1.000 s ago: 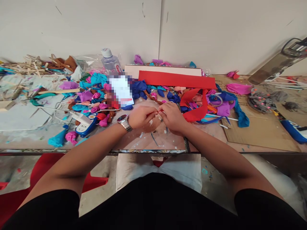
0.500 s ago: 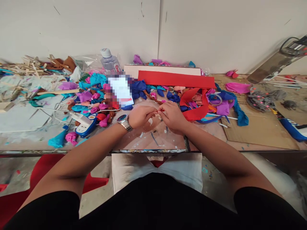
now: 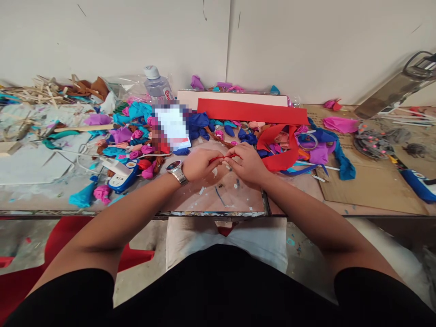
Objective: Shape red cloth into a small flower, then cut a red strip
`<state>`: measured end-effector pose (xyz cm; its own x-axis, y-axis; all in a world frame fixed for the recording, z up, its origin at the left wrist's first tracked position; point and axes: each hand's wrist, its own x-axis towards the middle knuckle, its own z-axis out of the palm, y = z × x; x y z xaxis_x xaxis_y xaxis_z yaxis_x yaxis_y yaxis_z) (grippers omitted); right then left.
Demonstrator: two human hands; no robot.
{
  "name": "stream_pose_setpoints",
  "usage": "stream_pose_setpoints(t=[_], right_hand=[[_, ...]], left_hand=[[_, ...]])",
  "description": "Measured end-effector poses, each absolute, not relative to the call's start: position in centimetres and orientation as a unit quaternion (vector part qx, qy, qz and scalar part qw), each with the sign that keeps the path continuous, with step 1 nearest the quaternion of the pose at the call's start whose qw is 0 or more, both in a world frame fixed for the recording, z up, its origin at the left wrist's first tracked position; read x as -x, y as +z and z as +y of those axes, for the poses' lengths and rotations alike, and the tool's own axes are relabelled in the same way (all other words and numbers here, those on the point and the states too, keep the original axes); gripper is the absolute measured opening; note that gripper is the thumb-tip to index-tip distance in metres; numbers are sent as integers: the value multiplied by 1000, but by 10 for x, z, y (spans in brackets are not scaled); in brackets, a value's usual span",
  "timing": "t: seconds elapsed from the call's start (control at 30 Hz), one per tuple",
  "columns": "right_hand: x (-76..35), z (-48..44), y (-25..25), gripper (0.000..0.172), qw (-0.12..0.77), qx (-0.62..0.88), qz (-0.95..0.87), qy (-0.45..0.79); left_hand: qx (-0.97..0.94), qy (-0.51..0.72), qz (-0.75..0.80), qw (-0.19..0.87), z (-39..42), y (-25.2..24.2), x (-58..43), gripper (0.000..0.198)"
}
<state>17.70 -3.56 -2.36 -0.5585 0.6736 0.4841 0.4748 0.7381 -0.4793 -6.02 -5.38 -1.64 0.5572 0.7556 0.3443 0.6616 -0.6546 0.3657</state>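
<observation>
Between my two hands is a small twisted piece of red crepe paper, mostly hidden by the fingers. My left hand, with a metal watch on its wrist, is closed on the left end of the red piece. My right hand pinches the other end, its fingertips close to those of my left. Just right of my right hand lies a loose curled red strip. Behind the hands, a flat folded red strip rests against a long pale box.
A lit phone leans among colourful crumpled paper pieces, near a water bottle. To the left are a blue-and-white power strip and wooden sticks. At right lie cardboard, a tape roll and a dark bottle.
More of the red piece now shows between my hands, and the fingers of my left hand have shifted back along it. The view has moved slightly.
</observation>
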Motion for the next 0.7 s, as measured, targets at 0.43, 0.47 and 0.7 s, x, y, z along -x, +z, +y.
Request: stream_pose_setpoints(t=[0.43,0.47,0.7], right_hand=[[-181,-31,-22,18,306,326,-883,142],[-181,-31,-23,18,306,328,-882,145],[-182,-30,-23,16,313,311,-883,159]], left_hand=[[-840,237,410,263,-53,-9,63,32],[-836,234,408,282,-53,-8,63,34],[-811,209,395,378,-48,-15,63,42]])
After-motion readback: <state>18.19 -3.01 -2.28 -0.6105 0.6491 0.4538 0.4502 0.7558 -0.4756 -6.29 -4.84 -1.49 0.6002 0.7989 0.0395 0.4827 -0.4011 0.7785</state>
